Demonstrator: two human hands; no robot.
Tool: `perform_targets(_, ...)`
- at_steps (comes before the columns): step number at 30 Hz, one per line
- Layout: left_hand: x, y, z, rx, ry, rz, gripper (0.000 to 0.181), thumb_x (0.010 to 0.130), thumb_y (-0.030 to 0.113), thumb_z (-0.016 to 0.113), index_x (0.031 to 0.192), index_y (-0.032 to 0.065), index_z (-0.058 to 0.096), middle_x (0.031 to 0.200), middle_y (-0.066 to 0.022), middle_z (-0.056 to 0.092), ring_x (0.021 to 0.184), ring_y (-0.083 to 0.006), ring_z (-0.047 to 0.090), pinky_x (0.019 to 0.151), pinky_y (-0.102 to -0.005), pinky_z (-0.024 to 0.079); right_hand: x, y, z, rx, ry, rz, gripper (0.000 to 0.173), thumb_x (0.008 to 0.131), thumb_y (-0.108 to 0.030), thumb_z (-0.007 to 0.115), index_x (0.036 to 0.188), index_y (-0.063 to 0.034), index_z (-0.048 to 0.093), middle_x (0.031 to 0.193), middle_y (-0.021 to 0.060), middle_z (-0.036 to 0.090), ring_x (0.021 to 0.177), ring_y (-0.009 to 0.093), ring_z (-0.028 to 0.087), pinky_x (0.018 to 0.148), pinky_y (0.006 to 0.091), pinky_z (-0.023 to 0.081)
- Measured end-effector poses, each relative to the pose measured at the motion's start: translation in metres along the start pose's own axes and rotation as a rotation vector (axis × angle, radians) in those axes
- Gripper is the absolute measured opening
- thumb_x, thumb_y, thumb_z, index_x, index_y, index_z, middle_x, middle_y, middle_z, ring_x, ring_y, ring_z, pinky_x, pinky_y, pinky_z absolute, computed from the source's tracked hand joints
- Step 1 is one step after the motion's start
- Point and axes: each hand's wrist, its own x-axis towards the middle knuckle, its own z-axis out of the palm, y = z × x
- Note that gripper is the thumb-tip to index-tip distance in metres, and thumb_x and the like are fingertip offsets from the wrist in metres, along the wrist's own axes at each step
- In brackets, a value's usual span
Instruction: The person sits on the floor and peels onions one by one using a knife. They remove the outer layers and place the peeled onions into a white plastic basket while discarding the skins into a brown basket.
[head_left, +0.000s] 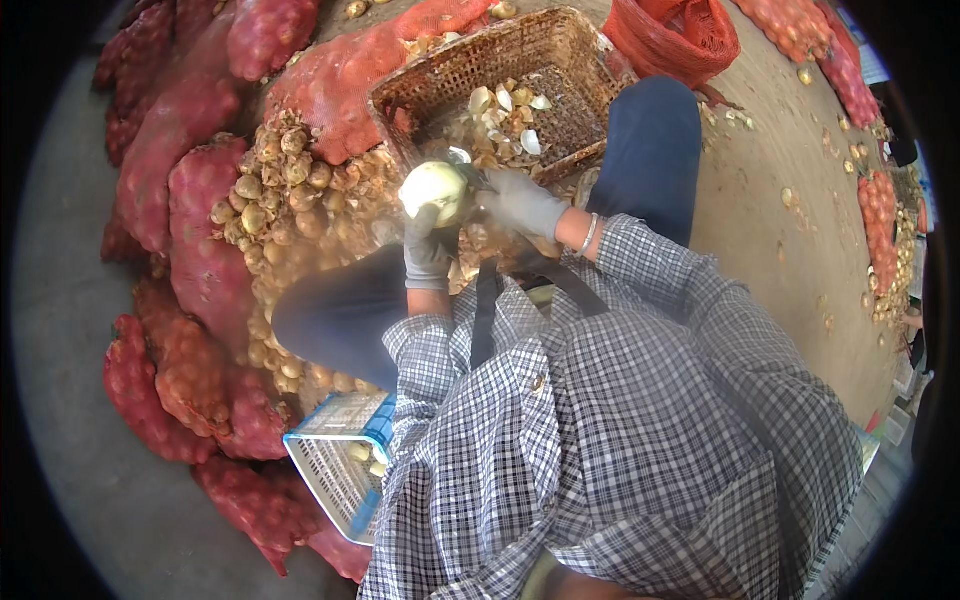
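My left hand (429, 244), in a grey glove, holds a pale peeled onion (433, 192) near the front edge of a brown plastic basket. Against the onion's right side is my right hand (519, 201), gloved too, its fingers bent around something dark whose shape is too blurred to name. Onion skins (501, 120) lie inside the brown basket (450, 69). Unpeeled onions (289, 176) are heaped to the left, partly behind my bent knee.
Red mesh sacks of onions (202, 195) line the left side. A white and blue plastic basket (330, 457) with a few pale onions stands at my left hip. An open red mesh sack (679, 45) stands beyond my right knee. Onions lie scattered on the right floor.
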Motion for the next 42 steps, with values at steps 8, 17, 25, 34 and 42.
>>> perform_targets(8, -0.008, 0.001, 0.002, 0.007, -0.088, -0.031, 0.086, 0.076, 0.033, 0.082, 0.142, -0.0003, 0.039, 0.135, -0.0171, 0.053, 0.125, -0.034, 0.054, 0.107, -0.049, 0.045, 0.02, 0.034, -0.015, 0.648, 0.073, 0.162, 0.031, 0.088, -0.009, 0.06, 0.116, 0.0042, 0.059, 0.093, 0.0104, 0.065, 0.07, 0.019, 0.06, 0.059, 0.0338, 0.05)
perform_targets(17, -0.008, 0.002, 0.005, -0.043, -0.035, -0.092, 0.083, 0.077, 0.034, 0.081, 0.142, 0.001, 0.041, 0.137, -0.017, 0.052, 0.129, -0.0359, 0.05, 0.112, -0.0559, 0.038, -0.005, -0.005, -0.046, 0.312, -0.037, -0.087, 0.067, 0.095, -0.053, 0.056, 0.131, 0.003, 0.053, 0.101, 0.0075, 0.066, 0.062, 0.011, 0.06, 0.055, 0.0281, 0.054)
perform_targets(25, -0.006, 0.0, 0.007, 0.053, 0.04, -0.056, 0.067, 0.088, 0.038, 0.065, 0.141, 0.0033, 0.043, 0.136, -0.0151, 0.053, 0.126, -0.0326, 0.052, 0.111, -0.0538, 0.04, -0.037, -0.015, -0.024, -0.937, 0.188, -0.545, 0.046, 0.093, -0.034, 0.06, 0.13, -0.0076, 0.056, 0.112, 0.0118, 0.058, 0.097, 0.027, 0.066, 0.069, 0.0358, 0.059)
perform_targets(34, -0.006, -0.002, 0.012, 0.086, 0.07, -0.088, 0.062, 0.092, 0.043, 0.062, 0.138, 0.003, 0.046, 0.131, -0.014, 0.057, 0.119, -0.0299, 0.057, 0.104, -0.0463, 0.048, -0.035, -0.012, -0.001, -0.911, 0.247, -0.368, 0.049, 0.086, -0.014, 0.06, 0.134, -0.0057, 0.051, 0.113, 0.0166, 0.06, 0.086, 0.03, 0.07, 0.066, 0.0375, 0.058)
perform_targets(42, 0.0, -0.005, 0.008, 0.08, 0.083, -0.078, 0.062, 0.088, 0.035, 0.068, 0.137, 0.0029, 0.047, 0.128, -0.0148, 0.058, 0.116, -0.0312, 0.06, 0.096, -0.0483, 0.054, -0.002, 0.019, -0.004, -0.406, 0.143, -0.215, 0.038, 0.092, -0.015, 0.055, 0.127, -0.0005, 0.056, 0.108, 0.0197, 0.066, 0.082, 0.03, 0.068, 0.072, 0.0383, 0.056)
